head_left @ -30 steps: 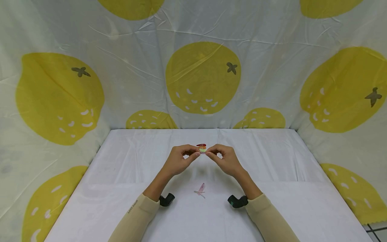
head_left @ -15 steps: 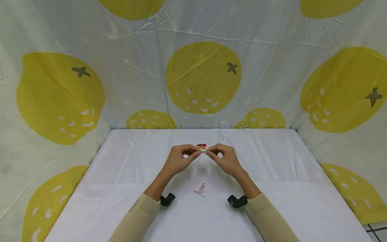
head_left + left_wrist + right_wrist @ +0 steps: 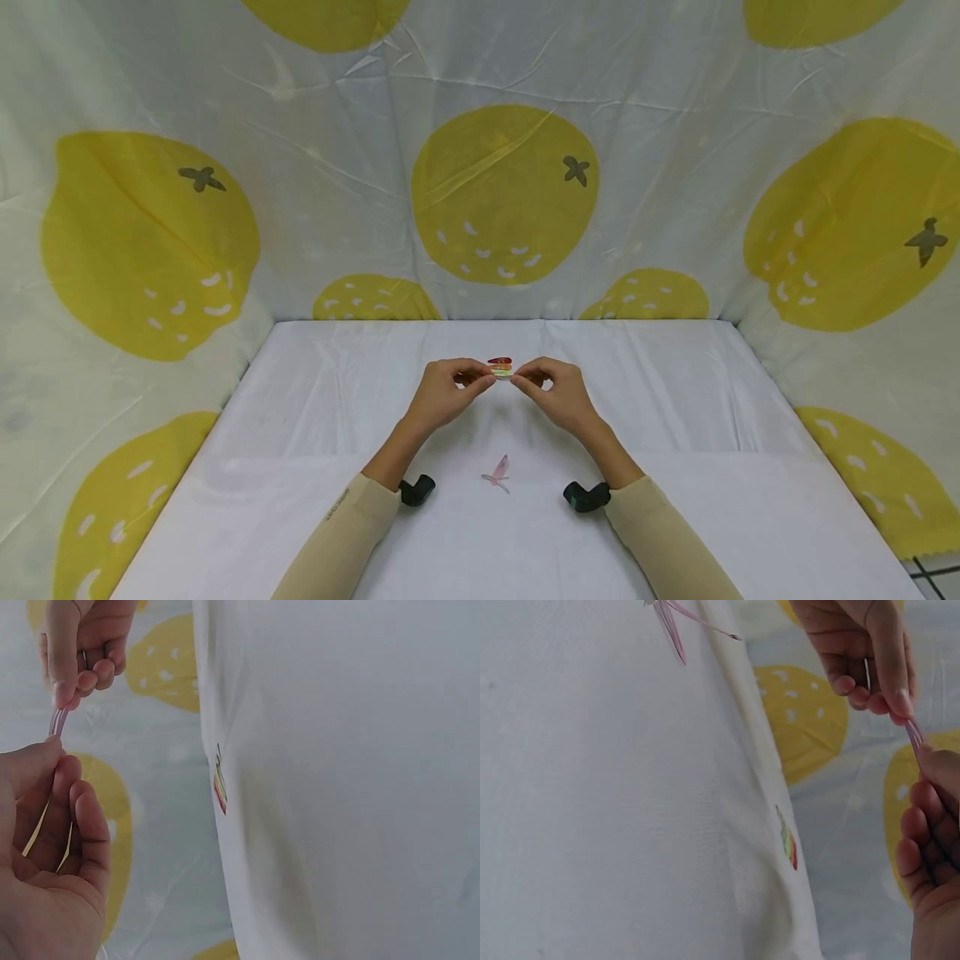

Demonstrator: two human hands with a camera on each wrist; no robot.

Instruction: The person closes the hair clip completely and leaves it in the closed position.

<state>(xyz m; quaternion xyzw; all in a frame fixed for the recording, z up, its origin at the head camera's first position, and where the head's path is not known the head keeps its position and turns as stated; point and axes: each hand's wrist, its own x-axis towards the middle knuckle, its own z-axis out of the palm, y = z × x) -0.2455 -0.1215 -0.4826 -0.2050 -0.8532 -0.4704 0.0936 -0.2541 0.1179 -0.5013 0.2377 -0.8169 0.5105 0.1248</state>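
A pale purple snap hair clip (image 3: 58,722) is held by its two ends, in the air above the table. My left hand (image 3: 446,392) pinches one end between thumb and index finger. The opposite end is pinched the same way by my right hand (image 3: 561,396). In the right wrist view the clip (image 3: 914,735) looks slightly bowed; its ends are hidden under the fingertips. Just beyond the hands, a red hair clip (image 3: 499,361), an orange one (image 3: 501,367) and a yellow-green one (image 3: 502,373) lie in a row. Nearer me lie pink and purple clips (image 3: 497,472), crossing one another.
The table (image 3: 360,533) has a white cloth with a fold line across it. Behind and at both sides hangs a white curtain (image 3: 660,192) printed with yellow lemons. A black wrist camera (image 3: 417,491) sits on the left wrist, another (image 3: 587,497) on the right.
Both hands stay almost in place with the hair clip between their fingertips. The forearms shift very slightly. The clips on the table have not moved.
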